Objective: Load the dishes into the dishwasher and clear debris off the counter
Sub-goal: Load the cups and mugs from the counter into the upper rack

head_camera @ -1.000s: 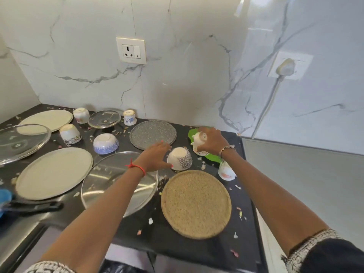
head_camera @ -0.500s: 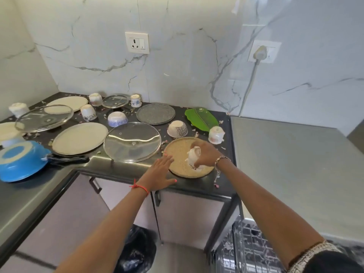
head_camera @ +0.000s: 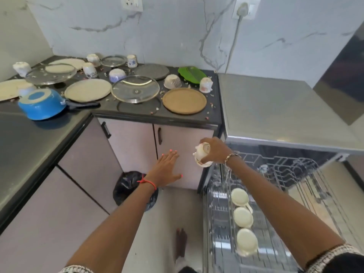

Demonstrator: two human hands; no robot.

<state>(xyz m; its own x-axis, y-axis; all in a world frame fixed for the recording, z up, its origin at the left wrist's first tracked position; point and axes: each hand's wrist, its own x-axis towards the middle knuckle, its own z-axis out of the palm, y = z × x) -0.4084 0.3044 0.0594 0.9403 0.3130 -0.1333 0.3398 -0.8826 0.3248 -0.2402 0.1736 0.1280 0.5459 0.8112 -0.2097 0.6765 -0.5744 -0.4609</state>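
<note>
My right hand (head_camera: 215, 149) grips a white cup (head_camera: 202, 155) tipped on its side, held in the air over the near left corner of the pulled-out dishwasher rack (head_camera: 279, 194). Three white cups (head_camera: 243, 217) sit upside down in a row in that rack. My left hand (head_camera: 167, 169) hovers flat and empty in front of the cabinet doors, fingers spread. On the black counter (head_camera: 137, 113) lie a brown plate (head_camera: 184, 100), beige plates (head_camera: 88, 90), glass lids (head_camera: 135, 88), overturned cups (head_camera: 205, 85), small bowls (head_camera: 173, 81) and scattered crumbs.
A blue pan (head_camera: 42, 104) lies upside down at the counter's corner on the left. A green leaf-shaped dish (head_camera: 191, 74) sits near the wall. A black-lined bin (head_camera: 130, 186) stands on the floor under my left arm. A grey appliance top (head_camera: 275, 107) spans the right.
My right hand lifted the white cup off the counter and carried it down and right to the dishwasher rack. My left hand left the counter and dropped in front of the cabinet.
</note>
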